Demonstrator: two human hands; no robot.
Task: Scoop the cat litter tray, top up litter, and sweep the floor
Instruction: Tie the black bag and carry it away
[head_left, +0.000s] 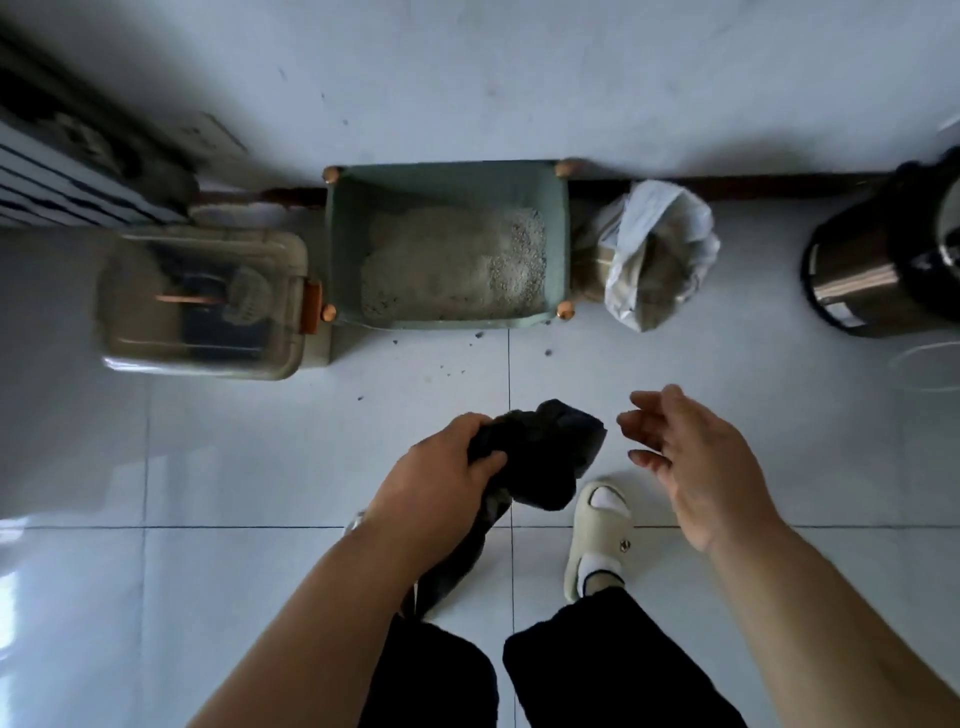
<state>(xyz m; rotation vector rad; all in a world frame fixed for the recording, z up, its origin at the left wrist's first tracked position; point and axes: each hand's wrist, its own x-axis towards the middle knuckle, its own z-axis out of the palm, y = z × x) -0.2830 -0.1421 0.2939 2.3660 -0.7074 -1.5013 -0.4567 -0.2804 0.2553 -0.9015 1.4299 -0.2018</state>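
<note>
A green litter tray (340, 244) with grey litter inside stands against the wall, straight ahead. My left hand (441, 467) grips a crumpled black plastic bag (540, 447) that hangs down in front of my legs. My right hand (685, 457) hovers just right of the bag, fingers loosely spread, holding nothing. A white bag of litter (654, 249) stands open to the right of the tray. Left of the tray, a clear lidded box (202, 301) holds a grey scoop (249, 296). Dark litter specks (441, 364) lie on the tiles in front of the tray.
A steel bin (883, 249) stands at the far right by the wall. A radiator-like unit (62, 171) fills the upper left. My slippered foot (597, 535) rests on the white tiled floor below the hands.
</note>
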